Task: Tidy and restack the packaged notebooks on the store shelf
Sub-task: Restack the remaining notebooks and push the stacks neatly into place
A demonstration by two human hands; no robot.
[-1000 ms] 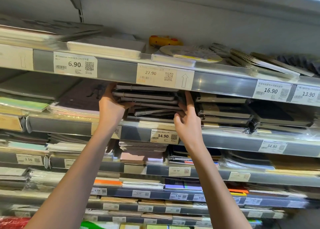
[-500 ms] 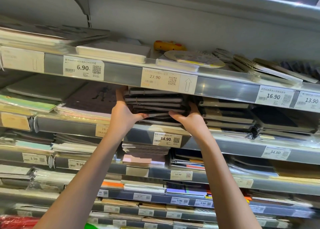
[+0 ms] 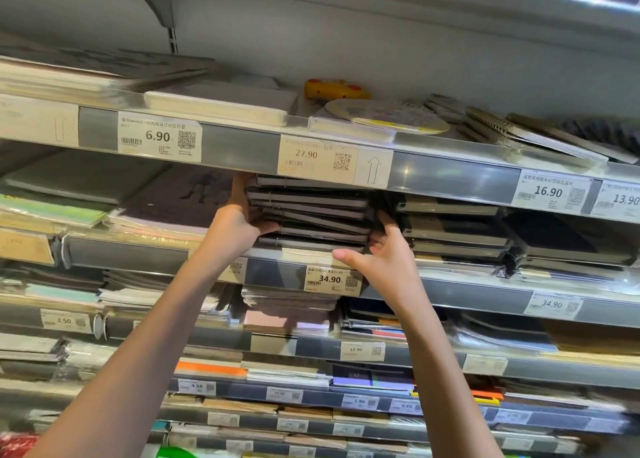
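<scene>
A stack of dark packaged notebooks (image 3: 311, 215) sits on the second shelf (image 3: 277, 274), under the 27.90 price tag. The books lie uneven, some skewed. My left hand (image 3: 239, 225) grips the stack's left side, thumb across the front of the lower books, fingers hidden behind. On the right side, my right hand (image 3: 377, 250) holds the stack with its thumb under the bottom front edge and fingers curled against the right end.
More dark notebook stacks (image 3: 457, 232) lie right of the held stack. A purple notebook pile (image 3: 173, 201) lies to its left. The top shelf (image 3: 450, 177) hangs low over the stack, carrying spiral pads (image 3: 519, 135) and a round yellow item (image 3: 388, 116). Lower shelves hold several more stacks.
My right hand has slid from the stack's front to its right end, thumb now under the bottom edge. My left hand keeps its grip. The view has moved closer.
</scene>
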